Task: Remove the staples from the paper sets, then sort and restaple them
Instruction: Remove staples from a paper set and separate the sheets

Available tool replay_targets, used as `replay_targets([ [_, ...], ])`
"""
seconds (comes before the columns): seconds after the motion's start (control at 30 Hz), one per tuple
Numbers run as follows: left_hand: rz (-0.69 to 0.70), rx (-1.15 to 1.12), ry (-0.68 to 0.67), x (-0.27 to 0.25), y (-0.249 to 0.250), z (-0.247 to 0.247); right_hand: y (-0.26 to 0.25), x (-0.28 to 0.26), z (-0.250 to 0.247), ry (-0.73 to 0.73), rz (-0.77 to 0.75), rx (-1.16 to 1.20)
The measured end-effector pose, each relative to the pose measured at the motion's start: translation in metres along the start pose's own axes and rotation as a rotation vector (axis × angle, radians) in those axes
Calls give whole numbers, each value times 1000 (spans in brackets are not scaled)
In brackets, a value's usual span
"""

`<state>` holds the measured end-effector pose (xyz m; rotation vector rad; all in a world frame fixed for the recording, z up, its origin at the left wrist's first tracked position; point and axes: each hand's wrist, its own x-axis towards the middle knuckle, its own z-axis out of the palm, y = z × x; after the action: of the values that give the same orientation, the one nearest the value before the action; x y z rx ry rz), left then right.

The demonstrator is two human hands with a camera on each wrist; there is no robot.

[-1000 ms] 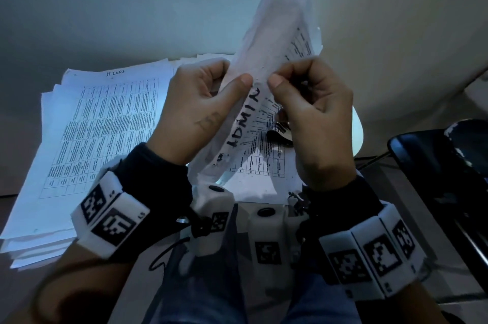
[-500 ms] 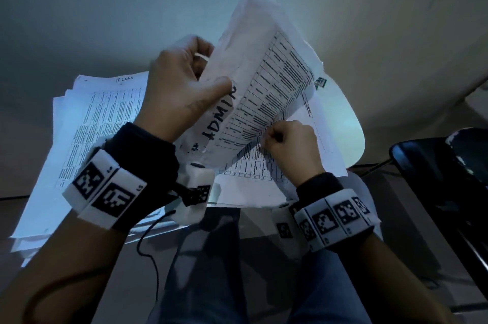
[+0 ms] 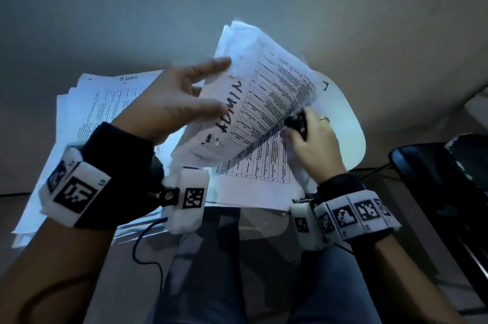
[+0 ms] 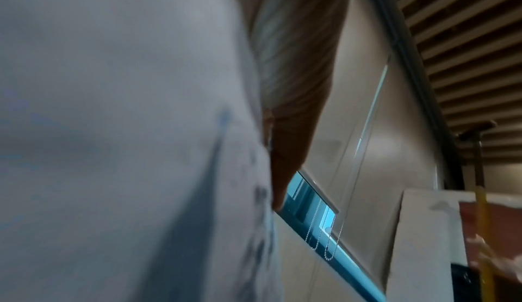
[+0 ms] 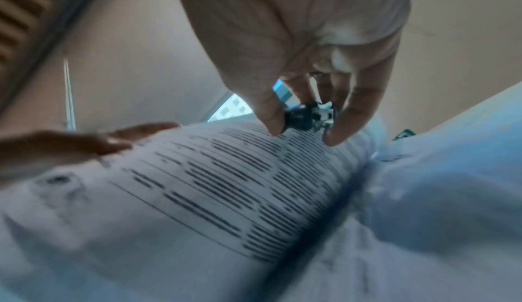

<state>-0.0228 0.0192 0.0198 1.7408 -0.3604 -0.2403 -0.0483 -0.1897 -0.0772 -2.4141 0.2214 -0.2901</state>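
While lifted clear by the left hand, thumb and straight fingers pinching its edge, the paper set marked ADMIN exposes the space beneath. Right hand grasps a small black staple remover, apparently for picking up, over a printed sheet. Further stacked papers at left. Glass tabletop, plain wall, dark chair at right.
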Motion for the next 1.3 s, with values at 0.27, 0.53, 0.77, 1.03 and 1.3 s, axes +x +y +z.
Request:
replay_targets([
  [0.27, 44, 122, 208, -6, -5, 13, -45, -32, -33, 84, -36, 583],
  [0.53, 59, 13, 138, -15, -4, 23, -80, -59, -20, 35, -106, 570],
  [0.77, 108, -82, 138, -19, 1, 25, -98, -69, -19, 35, -101, 429],
  [1.03, 120, -87, 139, -17, 2, 28, -105, -68, -22, 27, -60, 518],
  [1.3, 134, -135, 160, -16, 5, 32, -106, -72, -22, 121, -138, 496],
])
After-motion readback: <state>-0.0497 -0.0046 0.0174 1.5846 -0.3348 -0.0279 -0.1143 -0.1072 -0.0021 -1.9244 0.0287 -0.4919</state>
